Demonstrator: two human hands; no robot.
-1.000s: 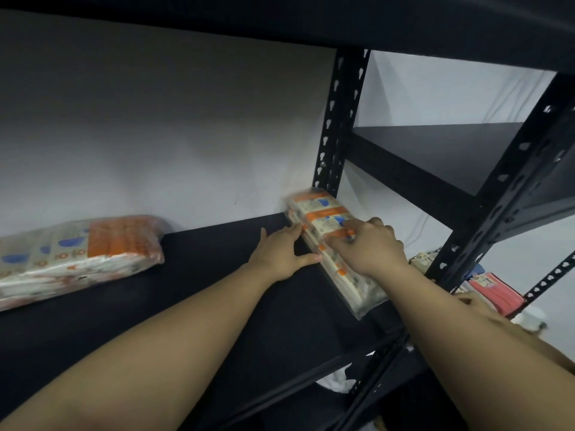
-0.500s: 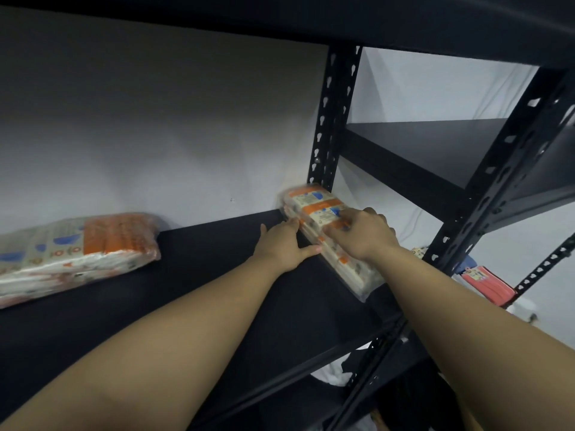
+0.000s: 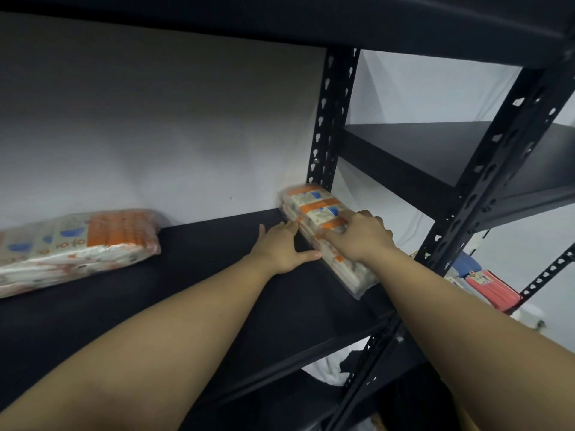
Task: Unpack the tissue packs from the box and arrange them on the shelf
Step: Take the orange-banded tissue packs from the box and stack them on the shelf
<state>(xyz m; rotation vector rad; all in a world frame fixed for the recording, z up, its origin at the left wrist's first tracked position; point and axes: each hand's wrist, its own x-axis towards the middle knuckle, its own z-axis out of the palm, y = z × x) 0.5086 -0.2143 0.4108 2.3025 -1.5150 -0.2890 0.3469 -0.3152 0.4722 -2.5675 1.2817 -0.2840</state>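
An orange and white tissue pack [image 3: 314, 203] lies at the right end of the black shelf [image 3: 217, 300], close to the rear upright post. My right hand [image 3: 361, 237] rests on top of it with the fingers lying over the wrapper. My left hand [image 3: 284, 245] lies flat on the shelf, fingers straight, pressed against the pack's left side. A second, larger tissue pack [image 3: 77, 247] lies flat at the far left of the same shelf, against the wall.
Black perforated posts [image 3: 331, 119] frame the shelf's right end, one at the front [image 3: 485, 194]. A neighbouring black shelf [image 3: 435, 150] stands higher on the right. Red and blue packets [image 3: 491, 287] lie lower right behind the front post. White cloth shows below the shelf.
Both hands and the right pack have stayed in nearly the same place on the shelf, the pack pushed slightly further towards the rear post. The view has shifted a little.
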